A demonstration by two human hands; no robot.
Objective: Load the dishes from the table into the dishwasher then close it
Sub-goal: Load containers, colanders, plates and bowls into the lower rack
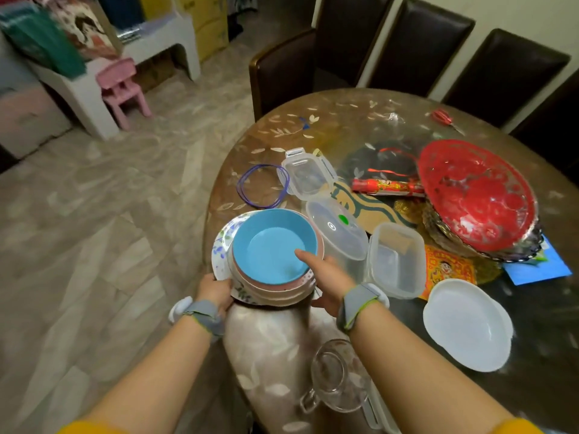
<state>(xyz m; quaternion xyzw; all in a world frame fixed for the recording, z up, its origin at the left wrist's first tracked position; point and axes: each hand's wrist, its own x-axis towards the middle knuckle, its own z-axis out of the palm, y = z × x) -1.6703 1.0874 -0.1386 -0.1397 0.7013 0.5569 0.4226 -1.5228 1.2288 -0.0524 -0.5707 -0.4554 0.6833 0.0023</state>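
Item: stack of dishes [275, 277], gripped by left hand [216, 291] and right hand [329, 283] at tabletop [266, 355] edge.
Handling: lift level, support beneath; right thumb over blue bowl [272, 245] rim steadies it.

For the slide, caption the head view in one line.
Both hands, left and right, grip a stack of dishes topped by a blue bowl at the table edge.

single head-worn wide-angle view, looking forward and steeply down over near edge of round table [344, 126]. close to table, forearms entering from bottom edge. chairs beyond table, floor left of table.
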